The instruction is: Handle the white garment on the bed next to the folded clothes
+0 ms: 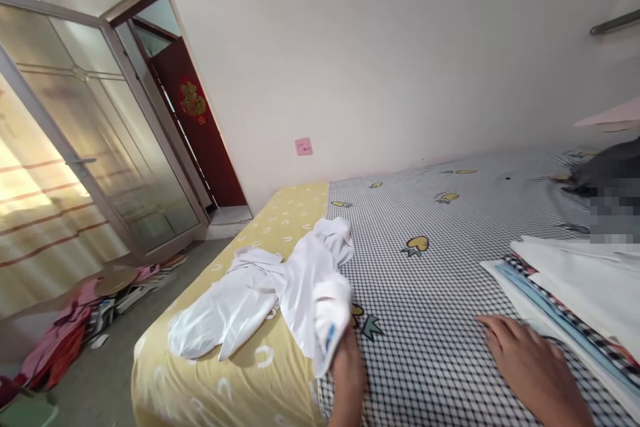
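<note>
A crumpled white shirt (305, 280) lies across the seam between the yellow sheet and the checked sheet, its parts spread to the left. At its near end a lifted fold with a blue mark is in my left hand (349, 373); the cloth covers most of those fingers, and the hand is slightly blurred. My right hand (533, 363) rests palm down on the checked sheet (415, 353), fingers stretched and holding nothing. Just beyond it sits a stack of folded clothes (575, 293) in white, light blue and black-and-white check.
The yellow sheet (225, 380) hangs over the bed's left edge. On the floor there lie pink and red cloths (75, 323) and a green basin (30, 410). A glazed door (110, 127) stands at the left. Dark cloth (607, 167) lies at the far right.
</note>
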`<state>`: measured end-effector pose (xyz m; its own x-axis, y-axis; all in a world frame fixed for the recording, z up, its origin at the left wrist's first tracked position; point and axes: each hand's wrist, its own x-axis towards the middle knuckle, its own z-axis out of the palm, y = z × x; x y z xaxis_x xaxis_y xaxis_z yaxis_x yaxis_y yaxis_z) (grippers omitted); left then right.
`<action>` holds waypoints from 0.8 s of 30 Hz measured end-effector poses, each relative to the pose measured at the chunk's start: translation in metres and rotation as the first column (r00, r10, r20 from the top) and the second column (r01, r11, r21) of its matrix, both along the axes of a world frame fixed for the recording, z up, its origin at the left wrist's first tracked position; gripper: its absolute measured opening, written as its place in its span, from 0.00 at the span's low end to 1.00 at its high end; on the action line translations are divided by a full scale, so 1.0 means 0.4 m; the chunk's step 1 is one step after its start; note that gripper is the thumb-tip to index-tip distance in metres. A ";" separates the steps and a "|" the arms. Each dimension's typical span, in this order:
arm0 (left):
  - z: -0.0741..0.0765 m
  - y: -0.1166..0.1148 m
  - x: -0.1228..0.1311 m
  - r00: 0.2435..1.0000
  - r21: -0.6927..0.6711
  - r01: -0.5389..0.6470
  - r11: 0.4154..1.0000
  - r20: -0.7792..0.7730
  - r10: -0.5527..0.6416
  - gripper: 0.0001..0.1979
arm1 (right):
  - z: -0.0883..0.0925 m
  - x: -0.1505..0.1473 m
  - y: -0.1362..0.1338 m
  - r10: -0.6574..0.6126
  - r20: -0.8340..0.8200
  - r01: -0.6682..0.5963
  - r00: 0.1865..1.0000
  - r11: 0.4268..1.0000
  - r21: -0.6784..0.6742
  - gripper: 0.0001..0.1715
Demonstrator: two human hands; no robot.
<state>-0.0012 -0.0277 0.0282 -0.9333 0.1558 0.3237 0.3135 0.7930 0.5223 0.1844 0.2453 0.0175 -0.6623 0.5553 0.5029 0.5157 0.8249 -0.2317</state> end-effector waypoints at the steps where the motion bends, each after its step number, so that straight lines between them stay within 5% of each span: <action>1: 0.034 -0.024 -0.029 0.996 0.030 -0.088 0.996 -0.016 0.088 0.32 | -0.003 0.000 0.004 0.009 0.002 -0.009 1.000 1.000 -0.009 0.27; 4: 0.132 -0.089 -0.114 0.943 0.104 -0.289 0.952 -0.137 0.302 0.36 | -0.025 0.002 0.023 0.042 0.013 -0.041 0.999 0.997 -0.072 0.26; 8: 0.208 -0.148 -0.217 0.926 -0.120 -0.217 0.969 -0.338 0.166 0.38 | -0.051 0.001 0.040 0.028 -0.015 -0.029 1.000 0.995 -0.093 0.26; 13: 0.224 -0.181 -0.314 0.999 -0.421 -0.036 0.906 -0.025 0.028 0.39 | -0.044 -0.007 0.028 0.033 -0.036 -0.037 0.999 0.990 -0.134 0.25; 17: 0.205 -0.170 -0.276 0.997 -0.480 0.068 0.875 -0.003 -0.079 0.19 | -0.041 -0.014 0.022 0.011 -0.060 -0.020 0.998 0.989 -0.146 0.24; 19: 0.186 -0.160 -0.225 0.991 -0.466 0.098 0.879 -0.039 -0.131 0.19 | -0.044 -0.016 0.021 0.008 -0.066 -0.017 0.998 0.990 -0.139 0.23; 24: 0.148 -0.162 -0.096 0.964 -0.138 0.266 0.954 0.014 -0.267 0.20 | -0.046 -0.020 0.011 -0.017 -0.121 0.009 0.993 0.998 -0.064 0.21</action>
<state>-0.0396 -0.0926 0.0872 -0.8503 0.4420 0.2855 0.5254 0.7443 0.4122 0.1762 0.2497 -0.0009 -0.5910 0.5966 0.5430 0.4913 0.8000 -0.3443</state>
